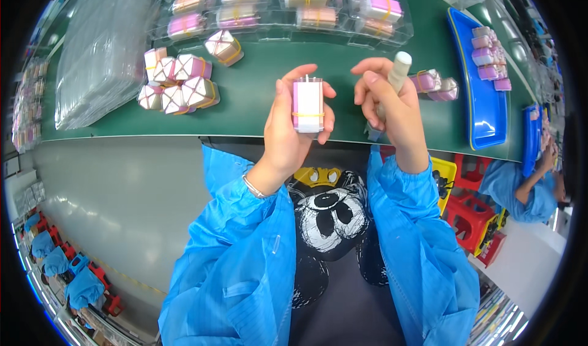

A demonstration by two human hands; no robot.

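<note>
My left hand [286, 128] is closed round a small white-and-pink block [308, 106] with a yellow rubber band across it, held over the table's near edge. Two short prongs stick up from its far end. In my right hand [392, 104] is a pale, thick pen-shaped tool [399, 70], its rounded white end pointing up and away. The tool's lower end is partly hidden behind my fingers. To the left of my hands lies a cluster of similar banded blocks [177, 82], and a single block [225, 46] rests just beyond it.
Clear plastic trays [278, 33] holding rows of banded blocks stand at the far side of the green table [257, 70]. A plastic-wrapped stack [101, 58] is at left. Two blocks [436, 85] and a blue tray [488, 122] lie at right. A co-worker's blue sleeve [520, 190] shows beyond.
</note>
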